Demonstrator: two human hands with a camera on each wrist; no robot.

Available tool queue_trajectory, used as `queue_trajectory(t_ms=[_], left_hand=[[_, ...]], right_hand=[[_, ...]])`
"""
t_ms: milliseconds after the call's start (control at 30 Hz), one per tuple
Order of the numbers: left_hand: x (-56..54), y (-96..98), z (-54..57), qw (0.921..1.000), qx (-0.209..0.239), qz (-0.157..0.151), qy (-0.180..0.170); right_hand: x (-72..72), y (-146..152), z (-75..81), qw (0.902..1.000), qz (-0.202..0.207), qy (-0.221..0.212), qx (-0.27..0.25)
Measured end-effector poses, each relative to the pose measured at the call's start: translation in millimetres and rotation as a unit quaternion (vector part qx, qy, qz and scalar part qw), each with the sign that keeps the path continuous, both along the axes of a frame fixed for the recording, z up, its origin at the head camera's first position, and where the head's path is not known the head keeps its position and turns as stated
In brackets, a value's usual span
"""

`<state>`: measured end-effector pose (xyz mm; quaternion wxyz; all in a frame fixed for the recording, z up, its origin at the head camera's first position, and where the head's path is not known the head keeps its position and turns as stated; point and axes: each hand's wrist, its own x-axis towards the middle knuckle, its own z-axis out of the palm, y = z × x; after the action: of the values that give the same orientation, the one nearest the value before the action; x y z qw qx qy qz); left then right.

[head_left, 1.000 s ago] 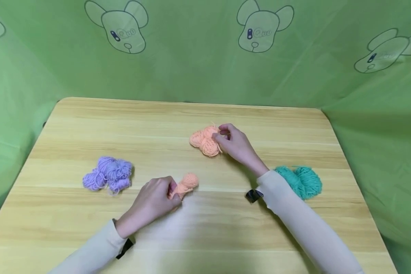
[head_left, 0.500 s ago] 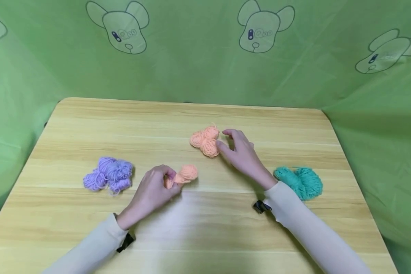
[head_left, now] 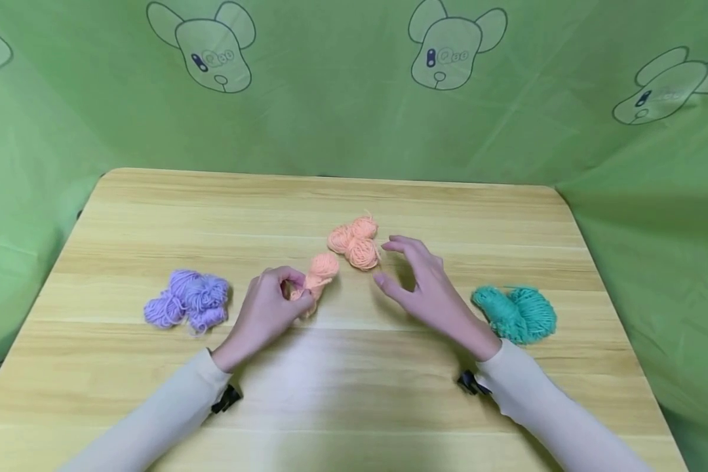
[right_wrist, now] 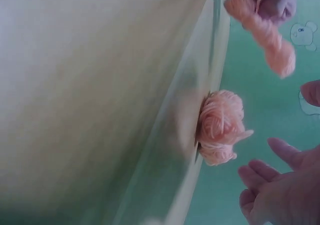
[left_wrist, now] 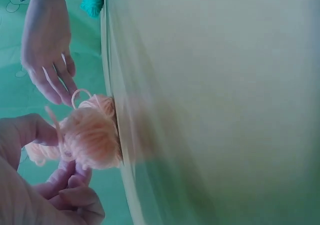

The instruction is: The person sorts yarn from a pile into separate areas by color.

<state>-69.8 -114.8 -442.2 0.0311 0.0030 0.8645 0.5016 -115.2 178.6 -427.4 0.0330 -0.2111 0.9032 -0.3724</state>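
My left hand (head_left: 269,301) pinches a small peach yarn skein (head_left: 321,270) between thumb and fingers. In the right wrist view that skein (right_wrist: 267,37) is narrow at its middle with rounded ends, held up off the table. Just beyond it on the table lies a peach yarn bundle (head_left: 354,242) of several rounded lobes. To the right of this bundle is my right hand (head_left: 427,285), thumb and fingers spread apart with nothing between them. The right wrist view shows the bundle (right_wrist: 221,125) on the tabletop, apart from the fingertips.
A purple yarn bundle (head_left: 189,299) lies on the left of the wooden table (head_left: 354,393). Teal yarn (head_left: 519,313) lies on the right, close to my right forearm. A green cloth (head_left: 330,118) with printed bear heads hangs behind the table.
My left hand has carried the small peach skein away from me, toward the peach bundle. My right hand has drawn back from that bundle, toward the lower right, its fingers spreading.
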Motion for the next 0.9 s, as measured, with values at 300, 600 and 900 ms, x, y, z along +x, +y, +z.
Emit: queue_trajectory(t_ms=[300,600,900], left_hand=[[-21.7,14.1,2.4,0.9996,0.023,0.001,0.018],[-36.6,28.4,-0.2,0.9985,0.019,0.019,0.047],[-54.5,40.6,-6.5,0.9986,0.004,0.018,0.050]], right_hand=[[27.4,10,3.7,0.9955,0.074,0.054,0.025],[45.4,26,2.4,0.9796,0.126,0.137,0.076],[55.8,35,2.4,0.9801,0.132,0.122,0.085]])
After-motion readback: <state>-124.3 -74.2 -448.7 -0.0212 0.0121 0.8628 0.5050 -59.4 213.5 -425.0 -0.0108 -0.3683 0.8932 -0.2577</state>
